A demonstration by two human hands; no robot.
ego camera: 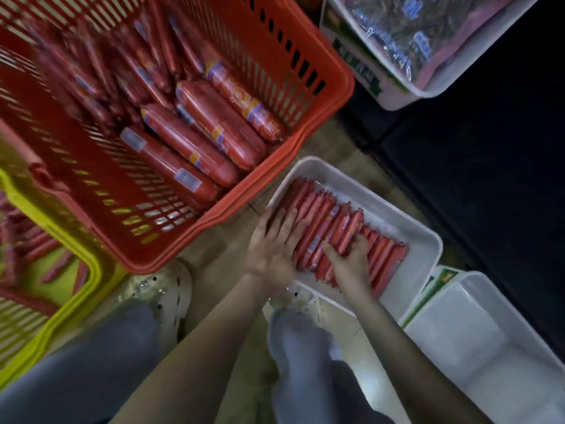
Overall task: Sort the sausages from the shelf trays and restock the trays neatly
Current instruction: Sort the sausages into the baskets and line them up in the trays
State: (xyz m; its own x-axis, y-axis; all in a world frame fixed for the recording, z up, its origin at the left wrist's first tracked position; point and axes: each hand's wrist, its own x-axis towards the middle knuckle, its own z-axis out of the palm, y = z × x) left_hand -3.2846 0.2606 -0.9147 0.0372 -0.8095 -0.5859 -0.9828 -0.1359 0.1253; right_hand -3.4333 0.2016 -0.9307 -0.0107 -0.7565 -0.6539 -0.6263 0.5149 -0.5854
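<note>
— What are your hands doing right now?

— My left hand [275, 243] lies flat, fingers spread, pressing on the near end of the row of thin sausages [333, 237] in the white tray [425, 255]. My right hand [348, 258] is curled over a few of them in the middle of the row; the fingers are bent round them, but whether I have truly lifted any I cannot tell.

— So where is everything else?

— Beyond my left hand sits the red basket [330, 87] with the thick sausages [214, 130] piled in it. Further out on the left hand's side is a yellow basket [82, 270]. Beside my right forearm is an empty white tray [489, 347], and well beyond the right hand another tray of bagged goods [406, 47].

— What might go wrong?

— I'd judge the row could buckle. The sausages lie tight, some riding up over their neighbours under my right hand, so a hard push from the left could pop one out over the rim. The tray also seems to rest partly on my shoe [301, 296], so it may tilt.

— Anything you can't make out?

— The labels are blurred, the far side of the red basket smears, and the yellow basket is cut off. To the right of the trays it is simply dark.
</note>
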